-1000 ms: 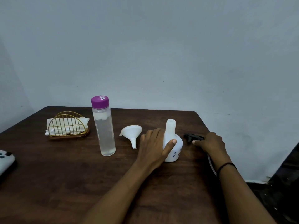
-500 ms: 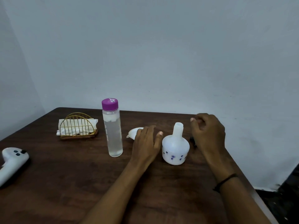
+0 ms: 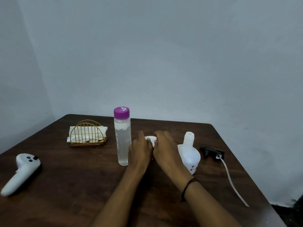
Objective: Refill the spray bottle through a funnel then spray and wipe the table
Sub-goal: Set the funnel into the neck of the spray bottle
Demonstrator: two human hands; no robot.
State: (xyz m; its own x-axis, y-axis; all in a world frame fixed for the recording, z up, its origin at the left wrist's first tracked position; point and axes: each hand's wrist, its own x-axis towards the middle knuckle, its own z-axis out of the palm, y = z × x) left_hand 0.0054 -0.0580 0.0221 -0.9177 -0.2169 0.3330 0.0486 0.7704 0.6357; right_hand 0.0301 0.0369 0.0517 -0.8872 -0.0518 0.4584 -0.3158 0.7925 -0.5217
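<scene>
The white funnel lies on the table between the water bottle and the spray bottle, mostly hidden by my hands. My left hand and my right hand meet over it, fingertips closed on it from both sides. The white spray bottle stands upright just right of my right hand, its neck uncapped. Its black spray head lies on the table further right, its white dip tube trailing toward the table's right edge. The clear water bottle with a purple cap stands just left of my left hand.
A gold wire holder with white napkins sits at the back left. A white handheld controller lies near the left edge. The dark wooden table ends close behind the spray head on the right; a grey wall stands behind.
My right hand left the spray head and crossed in front of the spray bottle to the funnel. My left hand let go of the spray bottle and shifted left onto the funnel.
</scene>
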